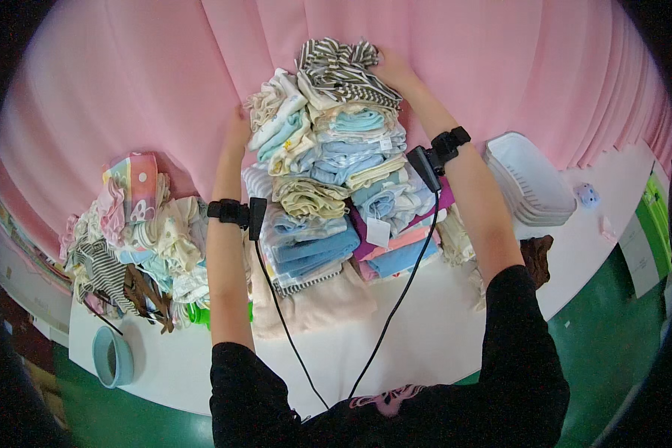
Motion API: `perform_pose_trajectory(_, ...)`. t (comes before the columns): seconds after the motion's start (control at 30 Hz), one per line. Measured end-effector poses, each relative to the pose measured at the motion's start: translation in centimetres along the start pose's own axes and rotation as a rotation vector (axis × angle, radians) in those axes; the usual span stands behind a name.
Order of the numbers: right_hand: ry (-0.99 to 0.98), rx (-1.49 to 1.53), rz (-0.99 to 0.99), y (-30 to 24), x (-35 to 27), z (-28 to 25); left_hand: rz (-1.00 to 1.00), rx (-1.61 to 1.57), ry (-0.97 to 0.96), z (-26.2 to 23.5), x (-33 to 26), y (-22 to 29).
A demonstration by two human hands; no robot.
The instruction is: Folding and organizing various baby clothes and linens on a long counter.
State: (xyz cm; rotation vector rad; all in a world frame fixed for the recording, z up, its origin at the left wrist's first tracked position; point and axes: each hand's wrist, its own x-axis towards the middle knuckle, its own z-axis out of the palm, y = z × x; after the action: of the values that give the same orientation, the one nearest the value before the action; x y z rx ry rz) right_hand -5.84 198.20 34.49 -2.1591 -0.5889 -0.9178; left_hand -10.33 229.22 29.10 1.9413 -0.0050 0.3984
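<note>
A tall pile of folded clothes [358,160] stands in the middle of the white table, in uneven stacks of cream, blue and pale green pieces. On top at the far end lies a bunched brown-and-white striped garment [340,63]. My right hand [393,69] is closed at its right edge, the fingertips partly hidden by the cloth. My left hand [239,125] reaches along the far left side of the pile, beside a rolled white printed garment [278,112]; its fingers are mostly hidden. Beneath the pile's near side spreads a peach cloth [313,306].
A loose heap of clothes [149,239] sits at the left, with a blue-grey cup [113,358] nearer me. Nested white baskets [530,179], a small purple object [588,196] and a dark brown cloth [536,260] are at the right. A pink curtain [157,75] hangs behind the table [433,336].
</note>
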Motion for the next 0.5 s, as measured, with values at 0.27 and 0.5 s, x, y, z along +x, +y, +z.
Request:
perform_pose_trajectory(0.27,-0.274,-0.057,-0.197,-3.5,-1.1,3.5,0.419,0.430,-0.150,5.1,-2.7,3.4)
perform_pose_trajectory(0.5,-0.474,-0.162,-0.131,-2.0,-3.2,5.0,0.387,0.686,-0.079,7.6,-2.5,0.3)
